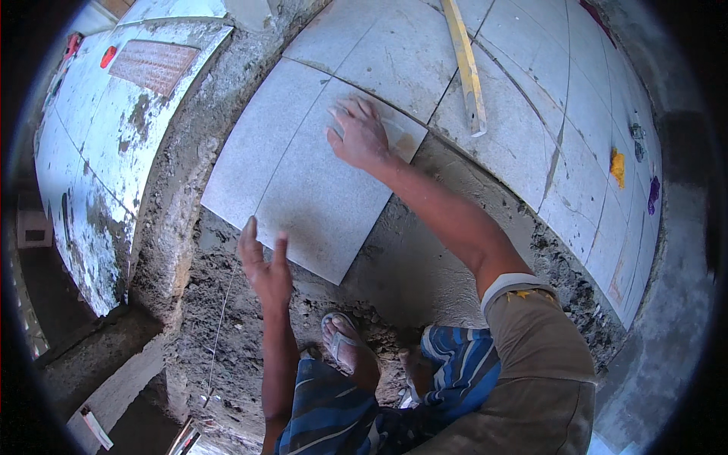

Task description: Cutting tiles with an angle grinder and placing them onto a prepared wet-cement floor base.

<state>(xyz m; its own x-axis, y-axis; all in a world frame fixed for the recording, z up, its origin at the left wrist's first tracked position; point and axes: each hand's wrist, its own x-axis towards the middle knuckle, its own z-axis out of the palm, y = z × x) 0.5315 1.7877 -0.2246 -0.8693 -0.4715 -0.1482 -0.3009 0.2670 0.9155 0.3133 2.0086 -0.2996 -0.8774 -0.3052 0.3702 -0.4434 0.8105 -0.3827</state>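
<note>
A pale grey floor tile (337, 193) lies on wet mortar (425, 243), its far edge against the tiles laid beyond it. My right hand (362, 135) is over the tile's far part, fingers spread, palm toward the surface; whether it presses down I cannot tell. At the tile's near left corner my left hand (265, 262) hovers with thumb and fingers apart, holding nothing. To its left lies another pale tile (262, 144), joined along a thin straight seam. A thin string (221, 326) runs down from near my left hand over the rough ground.
A yellow straightedge (465, 68) rests on the laid tiles at the far side. Orange (617, 167) and purple (654, 195) scraps lie at the right. Beyond a rough mortar strip (178, 167) at the left is more tiled floor with a reddish ribbed panel (154, 67) and a red object (108, 56).
</note>
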